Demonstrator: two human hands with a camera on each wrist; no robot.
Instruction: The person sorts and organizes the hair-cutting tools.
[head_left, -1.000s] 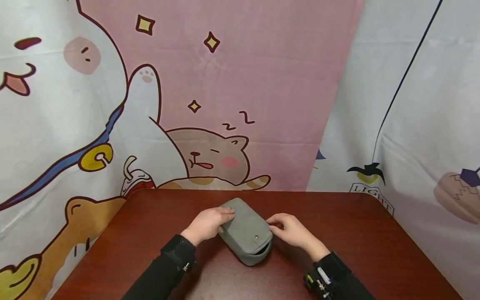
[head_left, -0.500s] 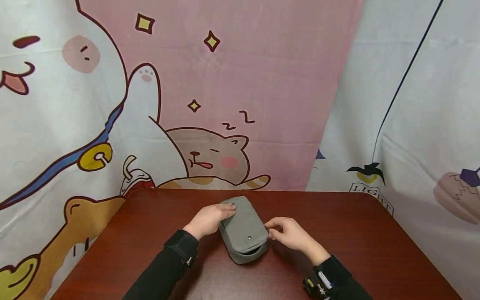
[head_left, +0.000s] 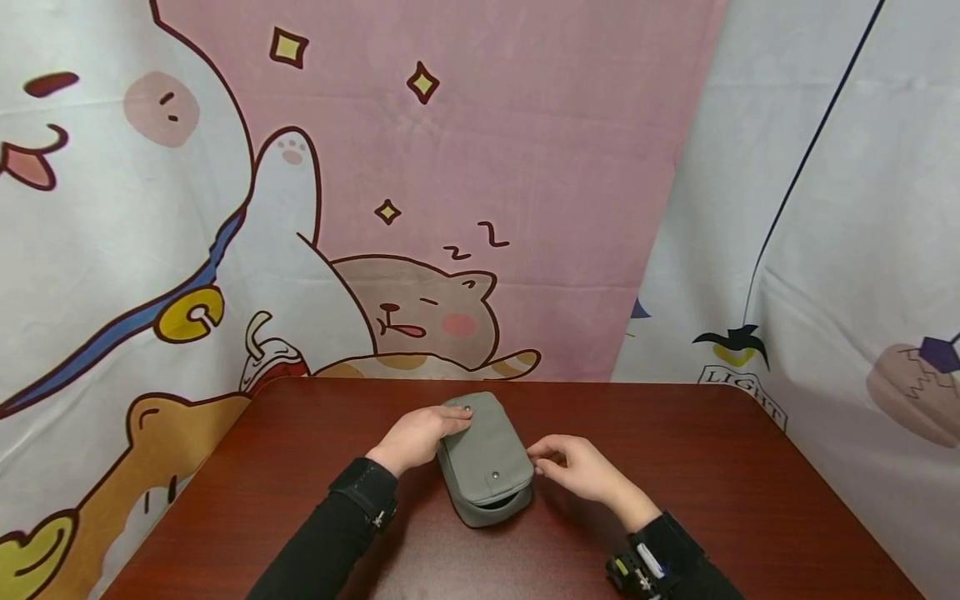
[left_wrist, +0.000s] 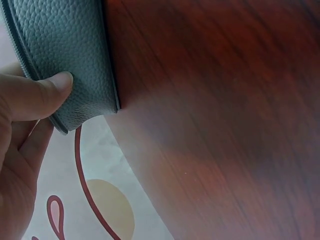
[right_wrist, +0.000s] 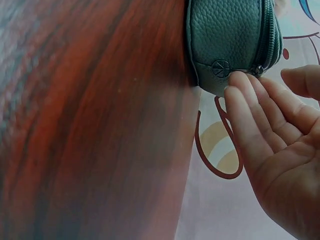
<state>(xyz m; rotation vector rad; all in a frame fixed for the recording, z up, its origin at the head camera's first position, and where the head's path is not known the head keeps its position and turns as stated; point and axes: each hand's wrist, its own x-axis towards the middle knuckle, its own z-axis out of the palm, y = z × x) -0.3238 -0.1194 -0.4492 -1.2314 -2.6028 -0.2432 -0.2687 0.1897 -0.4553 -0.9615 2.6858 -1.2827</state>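
A grey-green pebbled-leather zip pouch (head_left: 487,454) lies flat at the middle of the table, its long side slanting slightly. A small dark gap shows under the lid at its near end, and a snap stud sits on top. My left hand (head_left: 420,437) grips the far left corner, fingers on top and thumb (left_wrist: 55,85) on the side wall. On the right side, the fingers of my right hand (head_left: 581,468) touch the pouch beside the zipper slider (right_wrist: 258,70). They are nearly straight, with the thumb (right_wrist: 302,81) held apart from them.
The pouch rests on a dark red wooden table (head_left: 360,408) with rounded far corners. Behind it hangs a printed cartoon cloth (head_left: 570,208). Both forearms wear black sleeves, with a small device (head_left: 637,567) strapped on the right wrist.
The pouch has turned a little, its near end swinging left, mostly in the first half second. The right hand moved slightly left and down along with it. The left hand shifted slightly.
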